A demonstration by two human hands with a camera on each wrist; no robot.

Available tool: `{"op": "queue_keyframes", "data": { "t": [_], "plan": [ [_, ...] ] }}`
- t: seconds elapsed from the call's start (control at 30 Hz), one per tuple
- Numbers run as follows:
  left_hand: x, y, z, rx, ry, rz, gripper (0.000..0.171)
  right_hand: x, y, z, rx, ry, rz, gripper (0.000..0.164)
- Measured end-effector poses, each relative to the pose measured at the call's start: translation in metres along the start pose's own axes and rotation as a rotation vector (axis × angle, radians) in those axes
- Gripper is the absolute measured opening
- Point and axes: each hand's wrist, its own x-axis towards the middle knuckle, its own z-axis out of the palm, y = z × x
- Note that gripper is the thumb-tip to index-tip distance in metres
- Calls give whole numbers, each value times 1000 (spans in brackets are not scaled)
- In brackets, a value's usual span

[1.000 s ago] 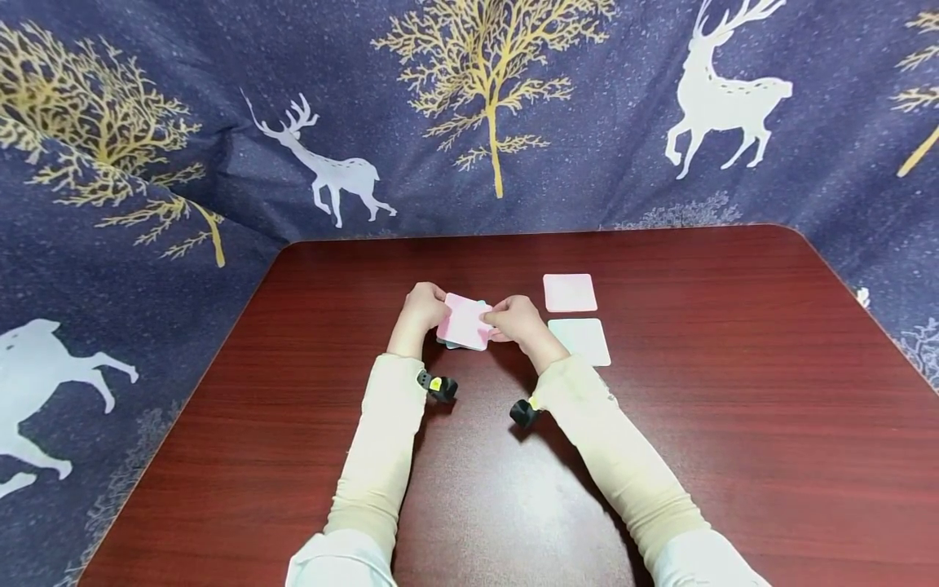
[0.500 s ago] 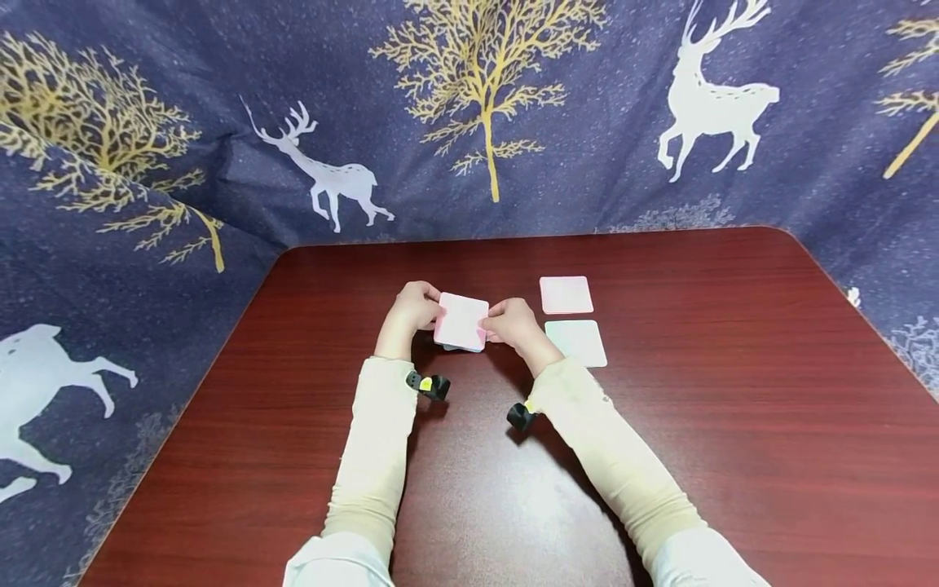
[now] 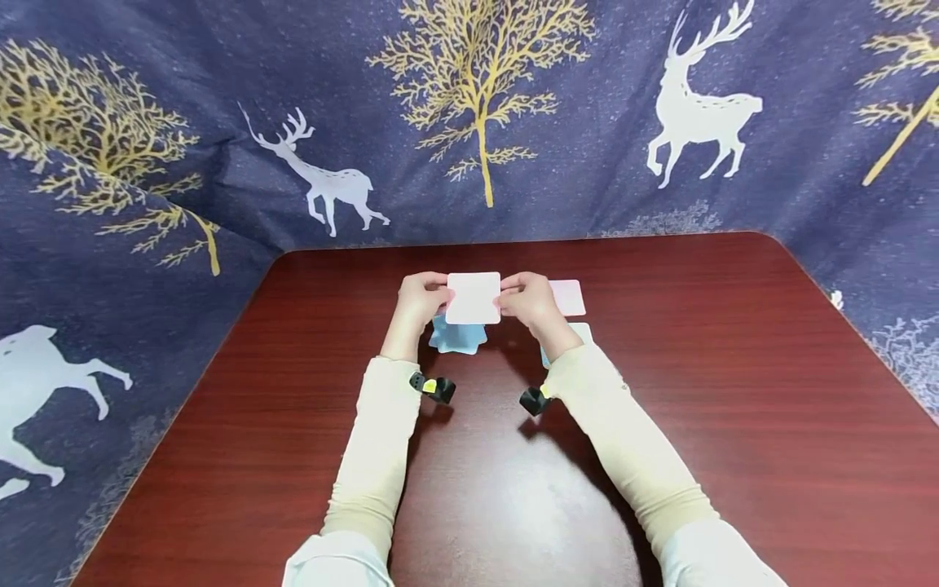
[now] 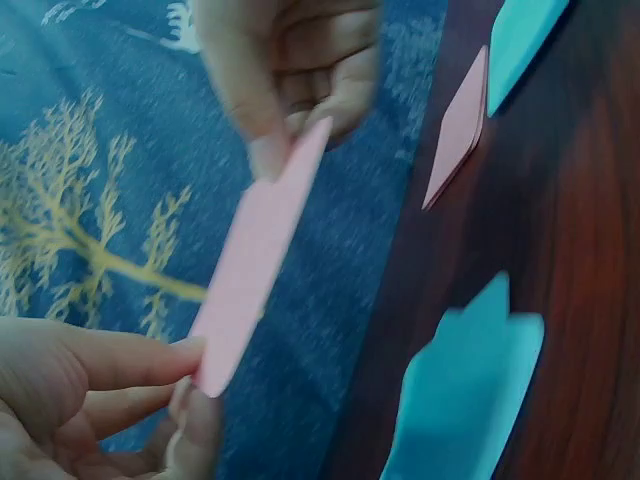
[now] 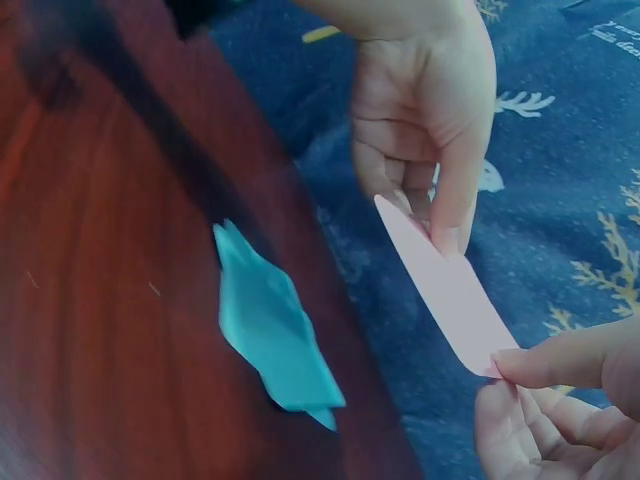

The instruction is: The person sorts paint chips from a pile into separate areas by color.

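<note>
A pale pink square card [image 3: 473,298] is held up above the table between both hands. My left hand [image 3: 423,300] pinches its left edge between thumb and fingers. On the opposite edge my right hand [image 3: 530,303] pinches it the same way. Both wrist views show the pink card [image 4: 262,260] tilted, clear of the tabletop. Below it lies an uneven pile of light blue cards [image 3: 458,337], corners sticking out at different angles; the held card hides part of the pile in the head view.
Right of the pile lie a pink card stack [image 3: 569,297] and, nearer, a light blue card stack [image 3: 583,333], both partly hidden by the right hand and arm. The dark red wooden table [image 3: 293,391] ends at a blue curtain [image 3: 425,204] with deer and trees.
The pink card has risen off the pile and moved slightly right, both hands with it. The blue cards beneath have come into view, and the right arm now covers part of the right-hand stacks.
</note>
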Motion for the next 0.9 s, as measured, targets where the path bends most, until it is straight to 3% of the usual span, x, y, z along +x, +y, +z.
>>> {"op": "queue_keyframes", "data": {
  "t": [0.13,0.33,0.7,0.9],
  "plan": [
    [3,4,19,-90,70,59,32,4,-4,-17,-18,65,2,31],
    [10,9,48,-125,111,124,25,8,-2,-40,-79,190,9,27],
    [19,11,88,-58,190,157,19,16,12,-65,-150,219,43,32],
    [24,9,109,-89,179,117,20,22,26,-79,-116,228,26,33]
  ]
}}
